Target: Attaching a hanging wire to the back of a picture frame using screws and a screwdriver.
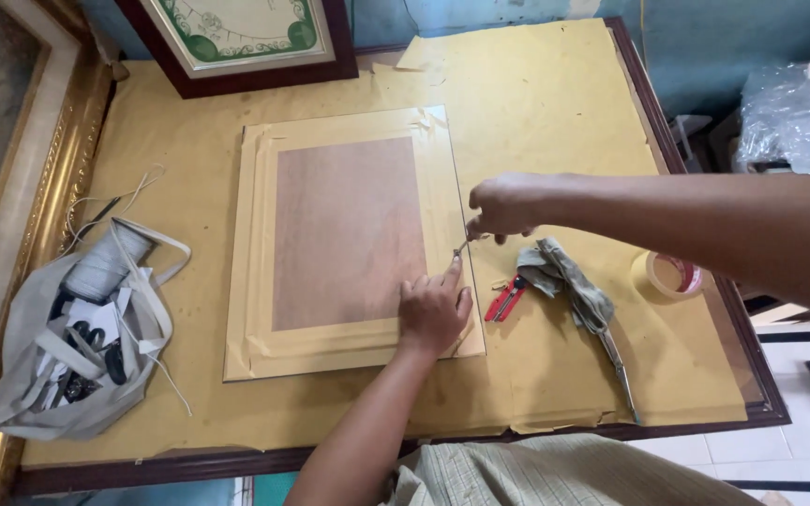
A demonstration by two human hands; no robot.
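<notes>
Flat on the desk (536, 103) lies the stiff, light frame backing (349, 234); left hand (433, 314) presses it open-palmed, right hand (503, 206) pinches a small metal tool (462, 247) at its edge

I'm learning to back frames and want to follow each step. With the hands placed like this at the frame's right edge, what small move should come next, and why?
Probably press the small metal piece into the right edge of the taped frame back. The right hand pinches it right at that edge, and the left hand lies flat on the backing, forefinger pointing at the spot, steadying the frame.
</notes>
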